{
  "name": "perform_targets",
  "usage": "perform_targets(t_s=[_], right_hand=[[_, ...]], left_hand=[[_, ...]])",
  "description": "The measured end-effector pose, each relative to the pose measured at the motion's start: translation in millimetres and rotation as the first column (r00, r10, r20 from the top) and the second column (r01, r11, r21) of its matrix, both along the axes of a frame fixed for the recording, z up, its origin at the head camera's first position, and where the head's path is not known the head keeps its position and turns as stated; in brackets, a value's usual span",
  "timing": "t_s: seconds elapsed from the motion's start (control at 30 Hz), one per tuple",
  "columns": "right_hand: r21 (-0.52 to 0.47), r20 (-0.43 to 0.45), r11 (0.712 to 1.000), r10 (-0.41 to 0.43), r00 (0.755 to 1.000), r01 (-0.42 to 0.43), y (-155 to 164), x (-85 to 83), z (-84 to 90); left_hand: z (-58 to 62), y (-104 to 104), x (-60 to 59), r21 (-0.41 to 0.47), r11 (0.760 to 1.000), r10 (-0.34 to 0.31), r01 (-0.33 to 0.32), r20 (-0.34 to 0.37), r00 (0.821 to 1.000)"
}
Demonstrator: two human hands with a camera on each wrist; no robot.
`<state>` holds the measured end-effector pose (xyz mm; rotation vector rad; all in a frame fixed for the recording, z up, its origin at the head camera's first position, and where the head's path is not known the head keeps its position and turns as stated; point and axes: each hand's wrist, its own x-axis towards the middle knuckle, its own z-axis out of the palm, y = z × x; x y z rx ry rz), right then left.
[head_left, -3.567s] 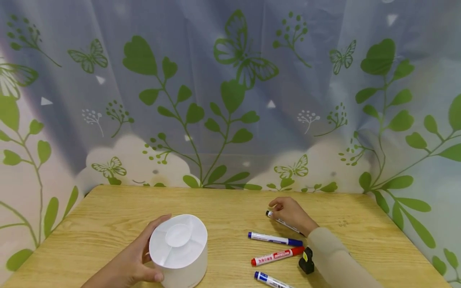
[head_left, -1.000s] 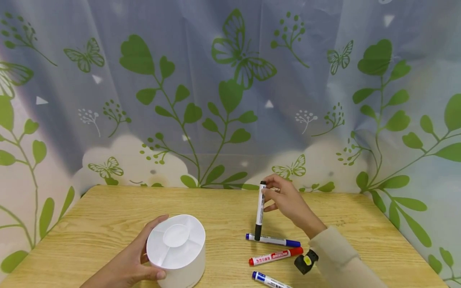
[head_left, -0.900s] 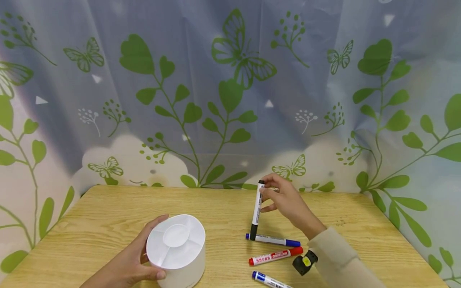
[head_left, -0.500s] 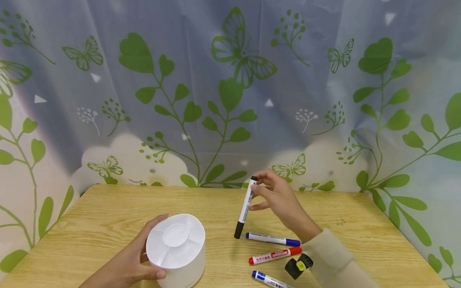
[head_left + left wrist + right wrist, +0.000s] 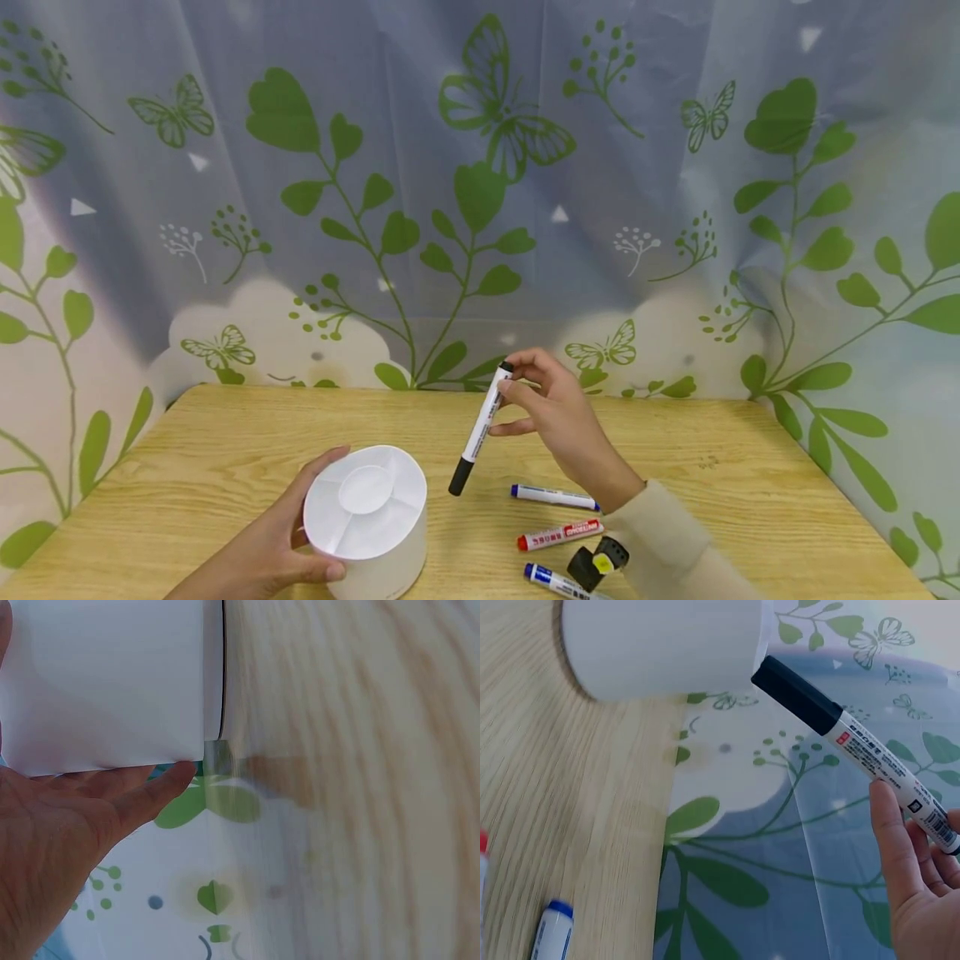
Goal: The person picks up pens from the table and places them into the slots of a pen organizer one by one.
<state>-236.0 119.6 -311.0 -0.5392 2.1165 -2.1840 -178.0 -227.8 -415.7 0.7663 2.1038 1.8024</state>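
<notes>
A white round desk organizer (image 5: 390, 567) with a slanted top and divided compartments stands at the front, left of centre. My left hand (image 5: 277, 533) grips its left side, thumb at the front and fingers behind; in the left wrist view, fingers lie along the white wall (image 5: 105, 682). Above the table, my right hand (image 5: 562, 417) pinches a black-capped whiteboard marker (image 5: 477, 429) near its upper end. The marker tilts, its large black cap pointing down and left, to the right of the organizer. In the right wrist view that cap (image 5: 799, 694) overlaps the organizer's rim edge.
On the wooden table (image 5: 247, 433) right of the organizer lie a blue marker (image 5: 551, 496), a red marker (image 5: 558, 534) and another blue marker (image 5: 551, 578). A black device with a yellow spot (image 5: 600, 562) sits by the right sleeve. A leaf-patterned curtain (image 5: 480, 250) hangs behind.
My right hand has taken the black marker off the table, lifted it upright, then carried it left toward the organizer, tilting it. The left hand and organizer have stayed nearly still.
</notes>
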Motion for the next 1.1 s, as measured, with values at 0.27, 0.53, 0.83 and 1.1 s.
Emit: perform_targets(t_s=[0.27,0.53,0.83,1.1], right_hand=[[-0.024,-0.014,0.999,0.024,1.000,-0.025,-20,0.1,6.3],[-0.036,-0.007,0.997,0.061,0.998,-0.061,-40,-4.6,3.8],[0.002,0.019,0.994,0.107,0.994,-0.107,-57,-7.1,-3.9],[0.016,0.079,0.990,0.141,0.987,-0.143,-64,-13.3,-17.1]], left_hand=[[-0.4,0,0.2,-0.004,1.000,0.005,-0.005,-0.007,1.000],[0.3,-1,1.2,-0.030,0.999,0.023,-0.025,-0.043,0.999],[0.6,0,1.6,-0.031,0.999,0.027,-0.030,-0.076,0.997],[1.3,0,2.2,-0.042,0.999,0.026,-0.031,-0.114,0.993]])
